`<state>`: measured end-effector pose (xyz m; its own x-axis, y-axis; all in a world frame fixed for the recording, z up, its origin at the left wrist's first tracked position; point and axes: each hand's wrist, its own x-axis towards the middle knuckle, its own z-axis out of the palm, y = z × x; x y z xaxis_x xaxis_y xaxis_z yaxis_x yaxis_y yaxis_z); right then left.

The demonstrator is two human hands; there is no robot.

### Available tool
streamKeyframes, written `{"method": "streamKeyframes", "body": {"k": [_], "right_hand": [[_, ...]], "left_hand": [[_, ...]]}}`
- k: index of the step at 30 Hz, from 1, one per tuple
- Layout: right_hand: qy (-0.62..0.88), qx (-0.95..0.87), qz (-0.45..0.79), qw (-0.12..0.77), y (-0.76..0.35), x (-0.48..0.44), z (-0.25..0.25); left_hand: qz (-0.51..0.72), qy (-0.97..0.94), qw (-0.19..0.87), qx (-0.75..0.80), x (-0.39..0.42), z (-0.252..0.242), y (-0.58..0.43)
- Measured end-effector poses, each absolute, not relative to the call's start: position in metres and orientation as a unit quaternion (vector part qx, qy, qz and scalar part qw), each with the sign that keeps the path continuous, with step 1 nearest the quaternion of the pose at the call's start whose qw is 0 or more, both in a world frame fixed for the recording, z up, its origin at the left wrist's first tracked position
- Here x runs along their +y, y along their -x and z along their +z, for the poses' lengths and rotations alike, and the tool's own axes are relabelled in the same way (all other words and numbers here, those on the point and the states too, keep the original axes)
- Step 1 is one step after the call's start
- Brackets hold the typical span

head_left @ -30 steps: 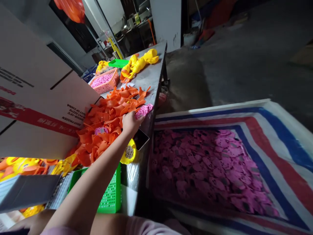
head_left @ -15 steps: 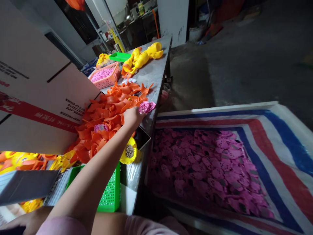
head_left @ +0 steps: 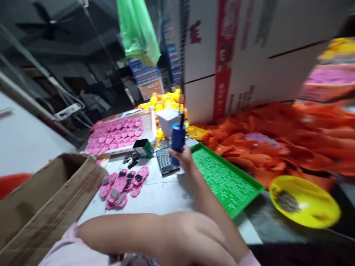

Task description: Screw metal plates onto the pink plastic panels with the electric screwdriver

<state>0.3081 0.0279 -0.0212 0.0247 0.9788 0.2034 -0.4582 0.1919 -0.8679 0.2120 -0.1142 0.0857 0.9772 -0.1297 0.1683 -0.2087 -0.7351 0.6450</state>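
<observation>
My right hand [head_left: 181, 154] reaches forward and wraps round the lower part of a blue electric screwdriver [head_left: 178, 137], which hangs upright from a dark cord. Across the foreground lies my left hand [head_left: 194, 236], back upward and blurred, its fingers hidden. Left of the screwdriver, a small pile of pink oval pieces [head_left: 119, 188] with grey and black patches rests on the white work surface [head_left: 155, 199]. A dark ribbed tray [head_left: 166, 161] sits just beside the screwdriver. To its right is a green perforated tray [head_left: 224, 181].
Orange plastic parts [head_left: 255, 147] are heaped at right, before a large white carton [head_left: 257, 74]. A yellow bowl [head_left: 318, 207] holds small metal pieces. An open cardboard box [head_left: 50, 195] stands at left. Behind are a white tray [head_left: 153, 125] of pink pieces and a dark-green container [head_left: 143, 148].
The view has swung left. My right hand, earlier at pink pieces beside the orange heap, now grips the electric screwdriver. My left arm has come into the foreground.
</observation>
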Motion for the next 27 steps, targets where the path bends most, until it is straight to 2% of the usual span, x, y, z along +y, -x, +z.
{"method": "streamKeyframes", "body": {"k": [2, 3, 5, 9, 14, 20, 27], "right_hand": [[0.319, -0.423, 0.553, 0.643, -0.314, 0.03, -0.032], [0.322, -0.422, 0.549, 0.645, -0.318, 0.03, -0.037], [0.326, -0.424, 0.541, 0.65, -0.323, 0.028, -0.044], [0.327, -0.431, 0.525, 0.657, -0.322, 0.025, -0.05], [0.307, -0.43, 0.51, 0.679, -0.317, 0.023, -0.048], [0.3, -0.407, 0.511, 0.695, -0.319, 0.015, -0.034], [0.329, -0.395, 0.511, 0.689, -0.321, 0.009, -0.028]], "left_hand": [[0.208, -0.911, 0.343, 0.092, -0.098, 0.082, -0.162], [0.24, -0.902, 0.312, 0.177, -0.086, 0.082, -0.141], [0.226, -0.871, 0.222, 0.375, -0.051, 0.086, -0.105], [0.222, -0.809, 0.138, 0.526, 0.052, 0.102, -0.052], [0.147, -0.736, 0.067, 0.657, 0.162, 0.102, -0.011], [0.06, -0.673, -0.015, 0.737, 0.237, 0.097, 0.005], [0.019, -0.614, -0.097, 0.783, 0.317, 0.102, 0.02]]}}
